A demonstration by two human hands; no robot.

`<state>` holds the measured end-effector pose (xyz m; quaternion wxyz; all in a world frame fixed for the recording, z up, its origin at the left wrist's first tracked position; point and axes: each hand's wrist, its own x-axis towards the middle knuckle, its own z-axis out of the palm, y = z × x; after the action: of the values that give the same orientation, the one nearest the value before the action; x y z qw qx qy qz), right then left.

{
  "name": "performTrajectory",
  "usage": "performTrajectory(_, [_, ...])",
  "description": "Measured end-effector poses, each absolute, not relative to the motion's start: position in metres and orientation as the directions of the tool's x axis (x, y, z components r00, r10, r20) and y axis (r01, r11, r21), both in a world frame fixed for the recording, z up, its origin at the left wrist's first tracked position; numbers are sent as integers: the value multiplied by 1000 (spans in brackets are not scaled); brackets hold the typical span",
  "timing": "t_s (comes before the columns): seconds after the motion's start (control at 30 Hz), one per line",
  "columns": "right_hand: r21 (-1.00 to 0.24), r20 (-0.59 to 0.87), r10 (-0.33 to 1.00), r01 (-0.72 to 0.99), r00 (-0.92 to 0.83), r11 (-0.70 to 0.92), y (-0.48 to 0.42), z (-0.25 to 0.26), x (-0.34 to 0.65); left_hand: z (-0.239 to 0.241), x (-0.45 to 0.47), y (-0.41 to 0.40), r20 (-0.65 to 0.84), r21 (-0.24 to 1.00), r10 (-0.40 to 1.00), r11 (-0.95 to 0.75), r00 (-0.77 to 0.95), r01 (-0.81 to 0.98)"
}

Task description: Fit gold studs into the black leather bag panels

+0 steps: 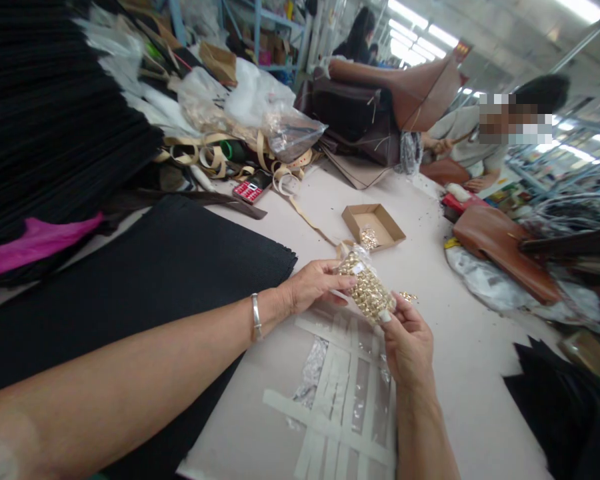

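Observation:
A clear plastic bag of small gold metal pieces (367,290) is held up between both hands over the table. My left hand (317,285) grips its left side, with the thumb across the front. At the lower right corner, my right hand (409,333) pinches the bag between thumb and fingers. Just beyond stands a shallow cardboard box (393,235) with some gold pieces (369,237) in its near corner. A few loose gold pieces (409,296) lie on the table by my right fingers. What the metal pieces are exactly is too small to tell.
Black sheet material (180,260) lies stacked at the left. Below my hands is a board with tape strips (330,393). Plastic bags and tan strips (213,157) clutter the back. Brown leather pieces (500,247) lie at the right; a co-worker (460,143) sits across the table.

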<state>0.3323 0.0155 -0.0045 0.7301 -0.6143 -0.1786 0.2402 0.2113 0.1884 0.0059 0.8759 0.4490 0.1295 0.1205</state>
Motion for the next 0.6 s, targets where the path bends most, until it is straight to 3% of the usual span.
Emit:
performTrajectory(0.33, [-988, 4, 579, -86, 815, 129, 2, 3, 348, 8, 213, 184, -194, 819, 155, 569, 969, 73])
performTrajectory(0.6, [-967, 0, 565, -144, 825, 209, -2, 11, 344, 12, 210, 181, -229, 812, -70, 537, 971, 230])
